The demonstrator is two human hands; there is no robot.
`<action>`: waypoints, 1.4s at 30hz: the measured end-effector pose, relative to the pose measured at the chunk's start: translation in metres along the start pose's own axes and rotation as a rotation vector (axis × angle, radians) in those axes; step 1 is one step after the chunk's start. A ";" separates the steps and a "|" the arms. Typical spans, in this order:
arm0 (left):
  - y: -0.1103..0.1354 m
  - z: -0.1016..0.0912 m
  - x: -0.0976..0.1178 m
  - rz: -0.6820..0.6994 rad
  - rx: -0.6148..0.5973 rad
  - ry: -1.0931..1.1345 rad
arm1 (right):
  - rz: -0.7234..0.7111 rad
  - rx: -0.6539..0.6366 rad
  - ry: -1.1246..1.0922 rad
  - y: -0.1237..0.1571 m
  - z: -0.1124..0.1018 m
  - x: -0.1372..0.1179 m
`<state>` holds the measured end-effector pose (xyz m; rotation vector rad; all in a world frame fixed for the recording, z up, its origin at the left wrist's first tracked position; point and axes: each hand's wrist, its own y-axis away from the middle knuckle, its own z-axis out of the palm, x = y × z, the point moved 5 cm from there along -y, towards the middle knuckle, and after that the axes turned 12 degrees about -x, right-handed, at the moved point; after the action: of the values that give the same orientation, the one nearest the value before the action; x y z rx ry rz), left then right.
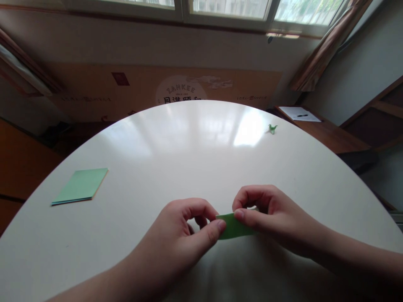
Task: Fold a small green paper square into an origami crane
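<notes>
A folded strip of green paper is held between both hands, just over the near part of the white table. My left hand pinches its left end between thumb and forefinger. At the upper right edge of the paper, my right hand grips it with thumb and fingers, covering part of that end. The undersides of the fingers and the back of the paper are hidden.
A stack of square paper sheets, light green on top, lies at the left on the round white table. A small green folded paper figure stands near the far right edge. Beyond it, a white sheet with a pen rests on a wooden surface.
</notes>
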<state>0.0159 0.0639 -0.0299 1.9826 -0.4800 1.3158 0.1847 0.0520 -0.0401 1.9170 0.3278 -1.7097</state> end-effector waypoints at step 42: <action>0.002 -0.004 0.013 0.149 0.138 -0.031 | -0.170 0.065 0.298 0.011 0.006 -0.020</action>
<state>0.0173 0.0662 -0.0163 2.1176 -0.5755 1.4453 0.1820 0.0433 -0.0188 2.2519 0.5666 -1.5511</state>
